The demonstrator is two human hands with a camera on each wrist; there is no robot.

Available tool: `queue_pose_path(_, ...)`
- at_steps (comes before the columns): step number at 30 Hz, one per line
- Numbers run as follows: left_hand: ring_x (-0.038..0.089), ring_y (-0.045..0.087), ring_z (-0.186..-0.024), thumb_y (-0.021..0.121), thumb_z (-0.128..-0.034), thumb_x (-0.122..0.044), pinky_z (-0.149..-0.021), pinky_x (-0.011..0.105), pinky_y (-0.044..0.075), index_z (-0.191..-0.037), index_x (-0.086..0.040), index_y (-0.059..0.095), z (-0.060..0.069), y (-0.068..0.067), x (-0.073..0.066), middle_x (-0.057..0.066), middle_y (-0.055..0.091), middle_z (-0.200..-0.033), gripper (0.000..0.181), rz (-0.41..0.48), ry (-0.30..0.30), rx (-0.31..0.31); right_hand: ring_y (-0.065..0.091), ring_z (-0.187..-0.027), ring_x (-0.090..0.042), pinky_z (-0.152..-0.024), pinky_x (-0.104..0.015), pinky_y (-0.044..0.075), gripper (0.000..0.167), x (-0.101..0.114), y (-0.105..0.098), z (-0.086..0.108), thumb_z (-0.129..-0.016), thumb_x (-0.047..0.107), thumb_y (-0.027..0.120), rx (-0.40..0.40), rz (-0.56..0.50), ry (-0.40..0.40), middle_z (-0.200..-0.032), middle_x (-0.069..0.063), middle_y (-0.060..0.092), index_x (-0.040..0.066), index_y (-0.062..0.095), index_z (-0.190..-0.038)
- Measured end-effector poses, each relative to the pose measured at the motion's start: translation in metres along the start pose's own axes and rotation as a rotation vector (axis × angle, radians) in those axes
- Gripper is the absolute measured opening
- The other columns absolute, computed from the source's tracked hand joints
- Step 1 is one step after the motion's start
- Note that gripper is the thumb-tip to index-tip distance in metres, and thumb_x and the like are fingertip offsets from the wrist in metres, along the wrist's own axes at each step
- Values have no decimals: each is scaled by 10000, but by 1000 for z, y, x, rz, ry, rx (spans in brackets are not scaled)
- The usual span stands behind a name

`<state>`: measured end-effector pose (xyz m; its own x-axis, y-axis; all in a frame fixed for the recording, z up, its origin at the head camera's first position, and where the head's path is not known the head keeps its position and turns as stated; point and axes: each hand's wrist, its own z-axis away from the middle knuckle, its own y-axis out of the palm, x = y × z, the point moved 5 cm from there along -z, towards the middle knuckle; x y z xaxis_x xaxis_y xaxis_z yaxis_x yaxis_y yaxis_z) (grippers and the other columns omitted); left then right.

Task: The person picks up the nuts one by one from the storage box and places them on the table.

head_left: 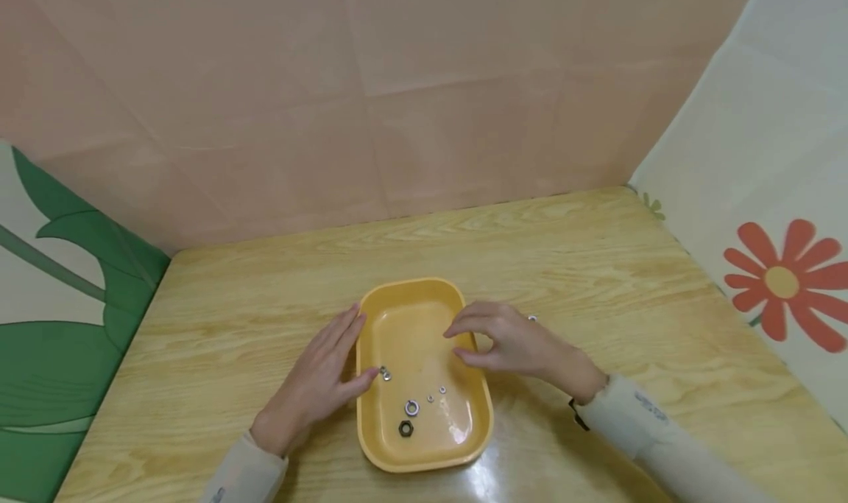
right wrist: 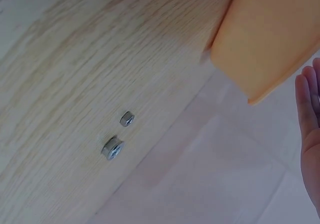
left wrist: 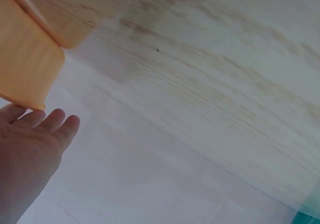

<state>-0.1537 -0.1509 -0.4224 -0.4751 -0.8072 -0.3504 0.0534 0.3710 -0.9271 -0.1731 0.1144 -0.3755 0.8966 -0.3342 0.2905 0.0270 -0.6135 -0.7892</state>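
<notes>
Steadying the rounded yellow plastic tray (head_left: pixel 411 333) seemed the left hand's (head_left: pixel 321 374) part: its fingers lay extended against one long side, thumb apart over the rim. Above the opposite rim, the right hand (head_left: pixel 510 341) curved loosely, thumb and fingertips apart, nothing visible between them. A dark metal hex nut (head_left: pixel 406 435) lay inside; two short silver metal fasteners (right wrist: pixel 113 148) sat on the wood-grain table (head_left: pixel 265 304) outside. Light bracing and precise fingertip pinches seemed best.
</notes>
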Motion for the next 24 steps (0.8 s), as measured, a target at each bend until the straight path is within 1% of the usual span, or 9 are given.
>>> queue_pose_path(6, 340, 265, -1506, 575, -942, -529, -1217, 541, 271, -1564, -42, 262, 0, 0, 0, 124, 203, -1659, 850, -3, 0, 1, 693, -931, -160, -826, -268, 598, 231, 0, 3, -1, -756, 121, 798, 13, 8, 14, -987, -28, 740, 92, 757, -981)
queue_pose_path(16, 331, 259, -1511, 566, -947, -540, -1220, 530, 267, -1561, -38, 260, 1, 1, -1, 113, 193, -1662, 850, -9, -1, 5, 691, -926, -154, -817, -262, 597, 215, 0, 7, -1, -776, 119, 787, 38, -21, 27, -997, -24, 740, 90, 754, -987)
queue_pose_path(24, 333, 265, -1508, 570, -946, -531, -1217, 534, 274, -1556, -26, 267, 0, 0, -1, 124, 203, -1658, 848, -17, 2, 6, 690, -939, -159, -843, -284, 597, 214, 2, 8, -4, -786, 139, 789, 50, -25, 19, -1001, -21, 740, 99, 750, -992)
